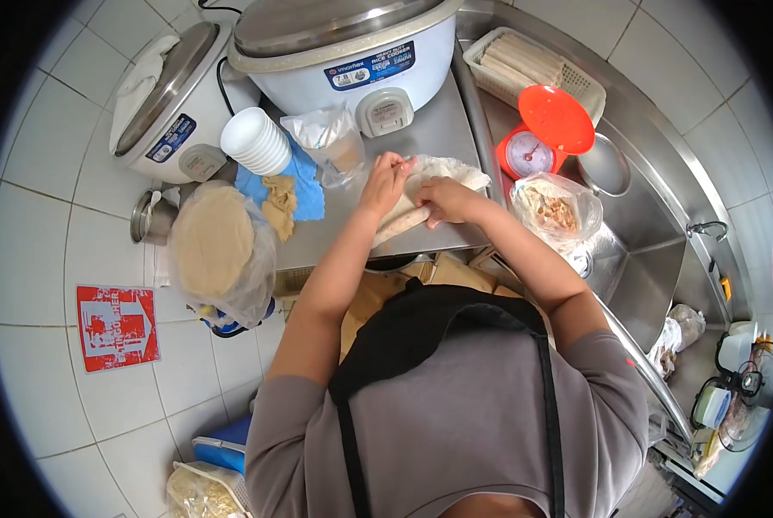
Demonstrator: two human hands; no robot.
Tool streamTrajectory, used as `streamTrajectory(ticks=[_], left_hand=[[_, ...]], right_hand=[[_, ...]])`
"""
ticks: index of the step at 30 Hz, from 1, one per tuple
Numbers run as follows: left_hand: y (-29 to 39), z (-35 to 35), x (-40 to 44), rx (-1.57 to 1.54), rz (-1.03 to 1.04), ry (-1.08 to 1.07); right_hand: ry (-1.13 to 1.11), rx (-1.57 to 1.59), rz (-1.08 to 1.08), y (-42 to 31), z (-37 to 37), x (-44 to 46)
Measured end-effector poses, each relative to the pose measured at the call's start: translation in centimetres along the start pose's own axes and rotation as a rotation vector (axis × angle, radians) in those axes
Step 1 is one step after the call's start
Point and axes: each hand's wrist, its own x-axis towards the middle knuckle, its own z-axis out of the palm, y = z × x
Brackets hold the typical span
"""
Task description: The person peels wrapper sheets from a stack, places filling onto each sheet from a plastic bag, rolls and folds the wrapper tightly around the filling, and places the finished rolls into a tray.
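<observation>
A thin pale wrapper (pixel 445 170) lies on the steel counter, with a rolled part (pixel 401 226) along its near edge. My left hand (pixel 388 183) is at the wrapper's left side, its fingers bent together at the sheet's edge. On the right, my right hand (pixel 452 202) has its fingers curled over the end of the roll. Just right of it sits an open plastic bag of shredded filling (pixel 552 212). To the left, a stack of round pale wrappers (pixel 211 240) rests in a clear plastic bag.
Two rice cookers (pixel 343 65) (pixel 166 108) stand at the back. White cups (pixel 255 142), a blue cloth (pixel 309 183), a brown cloth (pixel 279 205) and a plastic-lined container (pixel 328 142) are left of my hands. A red scale (pixel 529 155), a basket of rolls (pixel 524 65) and a sink (pixel 654 276) are right.
</observation>
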Motion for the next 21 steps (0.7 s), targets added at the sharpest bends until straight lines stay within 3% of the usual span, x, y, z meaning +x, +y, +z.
streamTrajectory(ticks=[3, 7, 13, 17, 21], left_hand=[[0.4, -0.2, 0.0, 0.028, -0.016, -0.015], [0.6, -0.1, -0.3, 0.015, -0.005, -0.011], [0.6, -0.1, 0.0, 0.052, 0.018, -0.014], [0.6, -0.2, 0.1, 0.096, 0.028, -0.008], [-0.1, 0.3, 0.1, 0.119, 0.069, 0.051]], right_hand=[[-0.024, 0.228, -0.06, 1.5, -0.5, -0.3], [0.249, 0.341, 0.251, 2.9, -2.2, -0.5], [0.6, 0.346, 0.239, 2.7, -0.7, 1.9], [0.593, 0.535, 0.233, 1.2, 0.0, 3.3], [0.569, 0.513, 0.237, 0.2, -0.2, 3.6]])
